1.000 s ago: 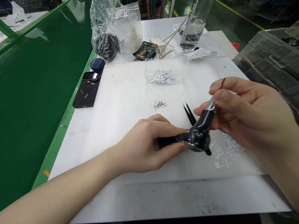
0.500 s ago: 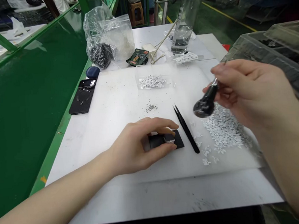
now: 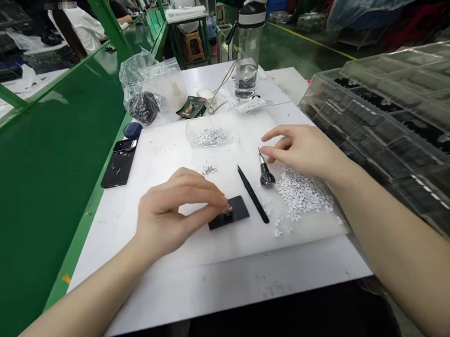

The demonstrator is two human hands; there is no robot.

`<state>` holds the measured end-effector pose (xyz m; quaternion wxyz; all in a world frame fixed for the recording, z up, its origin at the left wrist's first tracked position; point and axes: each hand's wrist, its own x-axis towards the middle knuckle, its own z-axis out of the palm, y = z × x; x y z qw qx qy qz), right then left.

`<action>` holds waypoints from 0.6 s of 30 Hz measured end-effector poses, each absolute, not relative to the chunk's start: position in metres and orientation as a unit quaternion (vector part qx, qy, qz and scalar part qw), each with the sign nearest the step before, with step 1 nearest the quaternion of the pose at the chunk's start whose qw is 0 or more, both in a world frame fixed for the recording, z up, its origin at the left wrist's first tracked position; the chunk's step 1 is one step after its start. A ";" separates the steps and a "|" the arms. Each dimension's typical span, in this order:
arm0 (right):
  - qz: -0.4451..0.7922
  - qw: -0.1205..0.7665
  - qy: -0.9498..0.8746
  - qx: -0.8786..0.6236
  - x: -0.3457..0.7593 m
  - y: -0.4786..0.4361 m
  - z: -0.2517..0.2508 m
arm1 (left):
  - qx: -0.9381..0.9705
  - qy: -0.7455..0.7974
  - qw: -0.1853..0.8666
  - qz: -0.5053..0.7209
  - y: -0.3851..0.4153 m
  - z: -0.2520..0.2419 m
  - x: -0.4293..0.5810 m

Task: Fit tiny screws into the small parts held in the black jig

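My left hand [image 3: 181,201] pinches a small shiny piece [image 3: 228,209] over a flat black block [image 3: 237,212]; the fingertips partly hide the piece. Beside the block lie black tweezers [image 3: 254,194]. A dark-handled tool [image 3: 266,177] with a thin metal tip rests on the white mat [image 3: 164,164]. My right hand [image 3: 298,146] hovers just right of that tip, thumb and fingers apart, holding nothing. Many small white pieces [image 3: 302,191] are heaped below it. A clear tray [image 3: 232,132] holds more white pieces, and tiny dark bits [image 3: 209,170] are scattered nearer me.
On the left lie a black phone [image 3: 118,167] and a blue case [image 3: 132,129]. Clear bags [image 3: 170,85], a green packet [image 3: 192,107] and a water bottle [image 3: 246,50] stand at the back. Stacked compartment boxes [image 3: 393,122] line the right. People sit beyond the green partition.
My right hand has let go of the dark-handled tool, now lying on the mat. My left fingers have closed in on the small piece. The view has shifted, showing more of the right side.
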<state>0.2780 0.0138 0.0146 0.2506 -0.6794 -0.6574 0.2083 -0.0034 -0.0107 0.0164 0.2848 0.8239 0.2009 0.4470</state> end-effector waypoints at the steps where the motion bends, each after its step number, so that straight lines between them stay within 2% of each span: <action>1: 0.208 0.247 -0.662 -0.677 0.281 0.014 0.017 | 0.810 0.209 0.287 0.467 -0.011 0.022 -0.003; 5: 0.250 0.188 -0.702 -0.639 0.300 0.012 0.029 | 0.780 0.267 0.222 0.521 -0.004 0.042 -0.003; 9: 0.319 0.092 -0.751 -0.571 0.315 0.010 0.037 | 0.767 0.382 0.150 0.494 0.029 0.053 0.002; 13: 0.341 0.060 -0.763 -0.545 0.314 0.011 0.034 | 0.714 0.454 0.239 0.477 0.079 0.052 0.014; 18: 0.355 0.090 -0.771 -0.521 0.309 0.015 0.025 | 0.701 0.480 0.277 0.448 0.121 0.039 0.030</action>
